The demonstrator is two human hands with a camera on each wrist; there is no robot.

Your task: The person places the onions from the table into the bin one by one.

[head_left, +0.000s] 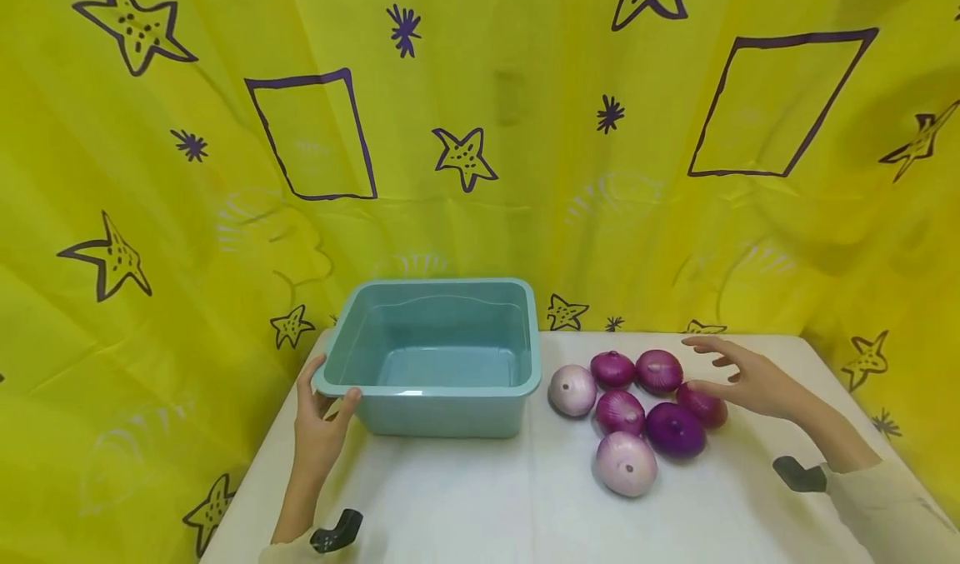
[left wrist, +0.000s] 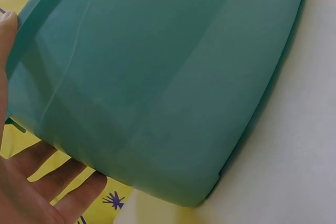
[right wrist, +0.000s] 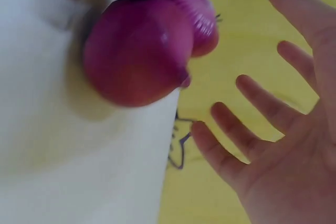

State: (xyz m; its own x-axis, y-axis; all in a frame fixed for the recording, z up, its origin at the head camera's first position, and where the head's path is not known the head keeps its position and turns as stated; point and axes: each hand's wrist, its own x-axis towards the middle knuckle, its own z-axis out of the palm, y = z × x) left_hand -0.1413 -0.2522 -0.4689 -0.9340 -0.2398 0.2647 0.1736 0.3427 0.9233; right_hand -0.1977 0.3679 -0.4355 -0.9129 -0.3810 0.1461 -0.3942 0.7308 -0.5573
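A light teal plastic basin (head_left: 442,414) stands upright on the white table with nothing inside. My left hand (head_left: 318,431) holds its front left corner, the thumb at the front rim and the fingers along the left side. The left wrist view shows the thumb (left wrist: 6,38) at the rim and the fingers against the basin wall (left wrist: 157,87). To the right of the basin, several red onions lie in a cluster. My right hand (head_left: 750,381) hovers with spread fingers by the rightmost red onion (head_left: 705,406), holding nothing. In the right wrist view a gap separates the fingers from the nearest onion (right wrist: 139,51).
Two paler onions, one nearest the basin (head_left: 573,391) and one at the front (head_left: 627,464), flank a dark purple onion (head_left: 676,431). Behind the white table (head_left: 480,497) hangs a yellow curtain (head_left: 525,239) with stars drawn on it.
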